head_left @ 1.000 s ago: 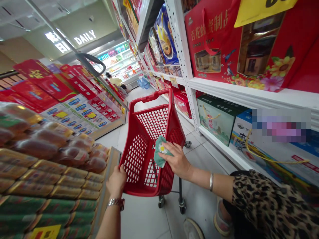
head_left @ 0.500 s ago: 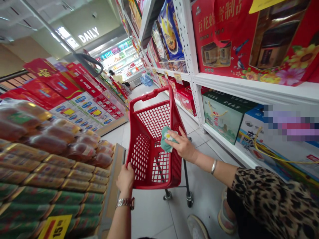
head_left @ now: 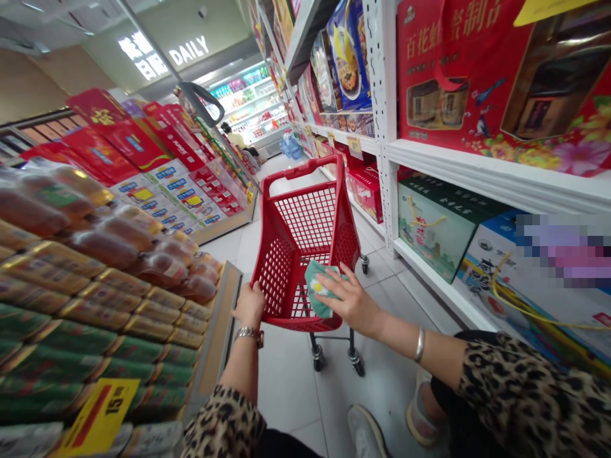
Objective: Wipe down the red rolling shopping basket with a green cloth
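A red plastic shopping cart (head_left: 305, 222) with lattice walls stands on the tiled floor in front of me, its basket holding nothing I can see. My left hand (head_left: 249, 304) is closed around the cart's left rim. With my right hand (head_left: 351, 300) I hold a green cloth (head_left: 319, 289) printed with a white daisy. The cloth is under my fingers at the near right side of the basket. Whether it touches the rim there I cannot tell.
On the left, stacked cans (head_left: 109, 292) and shrink-wrapped bottles (head_left: 124, 235) line the aisle behind a yellow price sign (head_left: 102, 413). White shelves (head_left: 477, 159) with gift boxes (head_left: 436, 222) run along the right. Farther off, a person (head_left: 233, 137) is near lit shelving.
My right hand has moved the cloth down and nearer along the basket's right side. The cart sits slightly farther from me, and my left hand still grips its rim.
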Action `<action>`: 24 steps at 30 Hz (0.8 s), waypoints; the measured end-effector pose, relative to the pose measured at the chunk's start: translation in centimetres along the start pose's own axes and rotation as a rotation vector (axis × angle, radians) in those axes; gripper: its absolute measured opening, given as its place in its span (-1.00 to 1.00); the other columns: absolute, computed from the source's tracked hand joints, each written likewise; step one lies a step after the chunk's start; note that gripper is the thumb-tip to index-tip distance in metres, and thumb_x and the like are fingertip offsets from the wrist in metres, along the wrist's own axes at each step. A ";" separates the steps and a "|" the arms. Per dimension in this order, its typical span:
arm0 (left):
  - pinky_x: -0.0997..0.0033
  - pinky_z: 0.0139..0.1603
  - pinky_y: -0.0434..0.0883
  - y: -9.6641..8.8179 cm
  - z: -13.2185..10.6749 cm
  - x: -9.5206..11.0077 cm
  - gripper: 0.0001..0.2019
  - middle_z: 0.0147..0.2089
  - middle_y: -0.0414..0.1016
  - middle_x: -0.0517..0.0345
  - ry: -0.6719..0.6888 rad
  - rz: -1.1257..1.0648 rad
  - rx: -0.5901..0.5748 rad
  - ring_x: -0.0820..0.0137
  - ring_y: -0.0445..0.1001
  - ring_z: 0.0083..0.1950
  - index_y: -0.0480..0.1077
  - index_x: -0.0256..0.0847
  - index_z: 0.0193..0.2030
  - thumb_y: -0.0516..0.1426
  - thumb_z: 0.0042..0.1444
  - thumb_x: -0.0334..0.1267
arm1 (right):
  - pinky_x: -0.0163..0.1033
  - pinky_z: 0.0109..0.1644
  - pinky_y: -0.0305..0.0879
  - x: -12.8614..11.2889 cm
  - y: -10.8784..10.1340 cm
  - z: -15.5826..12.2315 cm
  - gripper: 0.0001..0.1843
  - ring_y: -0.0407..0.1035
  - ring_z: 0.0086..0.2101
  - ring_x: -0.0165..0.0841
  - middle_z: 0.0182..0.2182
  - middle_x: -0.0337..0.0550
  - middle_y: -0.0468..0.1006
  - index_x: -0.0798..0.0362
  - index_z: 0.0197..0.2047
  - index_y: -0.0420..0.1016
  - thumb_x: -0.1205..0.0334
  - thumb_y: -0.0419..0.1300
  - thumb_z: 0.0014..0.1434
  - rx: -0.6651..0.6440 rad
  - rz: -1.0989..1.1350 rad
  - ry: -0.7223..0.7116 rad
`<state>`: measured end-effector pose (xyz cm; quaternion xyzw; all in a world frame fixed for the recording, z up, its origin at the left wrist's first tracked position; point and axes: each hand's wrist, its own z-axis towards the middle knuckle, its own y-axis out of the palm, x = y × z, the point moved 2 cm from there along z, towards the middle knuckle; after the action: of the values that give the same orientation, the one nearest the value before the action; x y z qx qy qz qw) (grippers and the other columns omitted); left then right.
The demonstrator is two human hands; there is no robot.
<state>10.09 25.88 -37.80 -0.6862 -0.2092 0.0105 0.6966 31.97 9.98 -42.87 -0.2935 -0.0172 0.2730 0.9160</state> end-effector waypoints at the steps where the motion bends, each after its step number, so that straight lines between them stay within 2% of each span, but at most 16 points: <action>1: -0.23 0.31 0.23 0.1 -0.3 0.2 -0.55 0.09 0.58 -0.24 -0.006 -0.016 0.002 -0.03 0.52 0.17 0.46 -0.19 0.12 -0.11 0.32 -0.07 | 0.25 0.38 0.14 0.7 0.2 0.2 -0.66 0.31 0.27 -0.12 0.23 0.01 0.49 -0.05 0.05 0.62 0.44 0.16 0.32 -0.006 -0.009 0.018; 6: -0.15 0.25 0.31 1.1 -2.0 0.9 -0.56 0.11 0.59 -0.14 -0.035 -0.127 0.029 0.02 0.53 0.16 0.40 -0.09 0.21 -0.11 0.32 -0.12 | 0.27 0.40 0.06 3.5 0.5 0.1 -0.59 0.30 0.26 -0.10 0.28 0.03 0.43 -0.07 0.10 0.61 0.47 0.11 0.31 -0.027 -0.074 0.192; 10: -0.03 0.15 0.39 1.9 -3.1 1.6 -0.55 0.13 0.57 -0.10 -0.057 -0.211 0.048 0.04 0.53 0.14 0.34 -0.06 0.26 -0.11 0.32 -0.11 | 0.23 0.39 0.07 4.5 0.0 -0.8 -0.52 0.32 0.24 -0.12 0.31 0.09 0.38 -0.04 0.16 0.57 0.51 0.04 0.30 -0.036 -0.101 0.305; 14: 0.00 0.12 0.40 2.5 -3.5 2.5 -0.53 0.14 0.57 -0.11 -0.079 -0.269 0.061 0.04 0.53 0.13 0.29 -0.05 0.31 -0.12 0.32 -0.12 | 0.21 0.40 0.06 4.1 -0.1 -1.8 -0.49 0.30 0.26 -0.13 0.32 0.03 0.37 -0.08 0.17 0.56 0.51 0.04 0.29 -0.058 -0.079 0.287; 18: -0.07 0.15 0.38 2.6 -3.8 3.4 -0.47 0.14 0.56 -0.16 -0.096 -0.314 0.052 0.00 0.53 0.15 0.18 -0.05 0.41 -0.13 0.32 -0.18 | 0.21 0.36 0.12 3.7 0.0 -2.5 -0.49 0.28 0.26 -0.10 0.30 0.07 0.39 -0.04 0.18 0.55 0.52 0.03 0.29 -0.055 -0.108 0.263; 24: -0.06 0.20 0.35 3.3 -6.1 3.9 -0.45 0.09 0.58 -0.18 -0.066 -0.399 0.049 0.04 0.54 0.14 0.17 -0.10 0.43 -0.13 0.31 -0.30 | 0.21 0.36 0.11 4.7 -0.3 -2.6 -0.48 0.28 0.26 -0.11 0.28 0.06 0.42 -0.04 0.14 0.58 0.54 0.01 0.26 -0.026 -0.106 0.273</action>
<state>16.47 21.47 -39.74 -0.6133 -0.3634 -0.1002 0.6941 36.57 10.80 -45.42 -0.3384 0.0884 0.1815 0.9191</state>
